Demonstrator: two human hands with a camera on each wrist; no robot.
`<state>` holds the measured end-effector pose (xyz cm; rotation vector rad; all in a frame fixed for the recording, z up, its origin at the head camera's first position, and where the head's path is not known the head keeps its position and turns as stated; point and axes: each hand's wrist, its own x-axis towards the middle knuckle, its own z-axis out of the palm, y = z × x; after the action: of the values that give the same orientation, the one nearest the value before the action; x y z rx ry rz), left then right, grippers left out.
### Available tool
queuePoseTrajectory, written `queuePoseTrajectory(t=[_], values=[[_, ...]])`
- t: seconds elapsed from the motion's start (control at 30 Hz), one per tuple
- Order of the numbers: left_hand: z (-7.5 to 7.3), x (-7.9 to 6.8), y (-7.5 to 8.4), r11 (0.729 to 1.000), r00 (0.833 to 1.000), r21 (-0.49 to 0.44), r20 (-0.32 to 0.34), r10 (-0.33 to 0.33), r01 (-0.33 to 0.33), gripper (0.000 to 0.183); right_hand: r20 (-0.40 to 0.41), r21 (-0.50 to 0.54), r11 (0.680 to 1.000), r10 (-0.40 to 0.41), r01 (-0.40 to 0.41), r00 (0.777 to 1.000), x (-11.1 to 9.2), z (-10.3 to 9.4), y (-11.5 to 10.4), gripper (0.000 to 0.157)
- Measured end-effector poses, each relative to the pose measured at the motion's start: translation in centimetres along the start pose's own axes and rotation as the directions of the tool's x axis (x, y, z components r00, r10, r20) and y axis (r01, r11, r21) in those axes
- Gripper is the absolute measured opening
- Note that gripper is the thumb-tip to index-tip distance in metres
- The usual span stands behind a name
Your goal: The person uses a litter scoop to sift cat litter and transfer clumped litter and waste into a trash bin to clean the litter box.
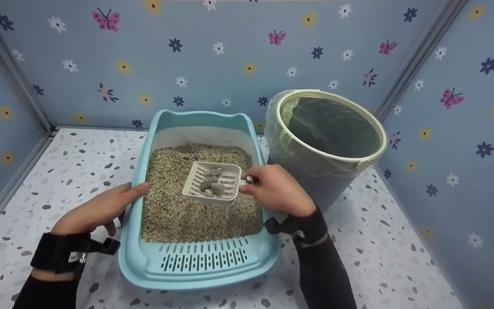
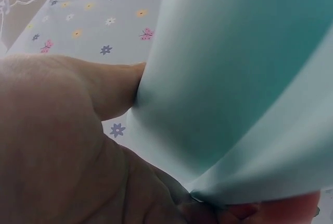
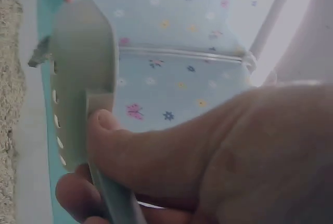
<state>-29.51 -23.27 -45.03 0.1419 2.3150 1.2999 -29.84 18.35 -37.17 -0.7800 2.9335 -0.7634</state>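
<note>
A pale slotted litter scoop (image 1: 191,178) is held level over the litter in the blue litter box (image 1: 200,281). Several grey-brown clumps (image 1: 213,187) lie in the scoop. My right hand (image 1: 276,189) grips its handle, with the thumb (image 3: 119,140) along the top and fingers curled beneath. At the box's left side, my left hand (image 1: 101,208) holds the wall, thumb at the rim. In the left wrist view, the thumb (image 2: 112,86) presses the blue wall and the other fingers pass under its lower edge, partly hidden.
A bin (image 1: 330,184) lined with a thin translucent bag (image 1: 275,124) stands against the box's right side, its mouth facing up. Flower-patterned walls (image 1: 212,68) enclose the back and both sides. Beneath everything is a white speckled surface (image 1: 380,257).
</note>
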Motion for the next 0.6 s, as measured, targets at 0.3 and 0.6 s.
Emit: queuePoseTrajectory(t=[0.3,0.6], values=[[-0.09,-0.37,0.06,1.0,1.0,0.002,-0.003,-0.002,0.002,0.076,0.004,-0.004,1.0,-0.018,0.018,1.0,-0.07,0.09,0.12,0.014],[0.09,-0.49,-0.3,1.0,1.0,-0.006,-0.001,0.012,-0.012,0.071,0.009,-0.01,1.0,-0.022,0.022,1.0,-0.29,0.01,0.23,0.015]])
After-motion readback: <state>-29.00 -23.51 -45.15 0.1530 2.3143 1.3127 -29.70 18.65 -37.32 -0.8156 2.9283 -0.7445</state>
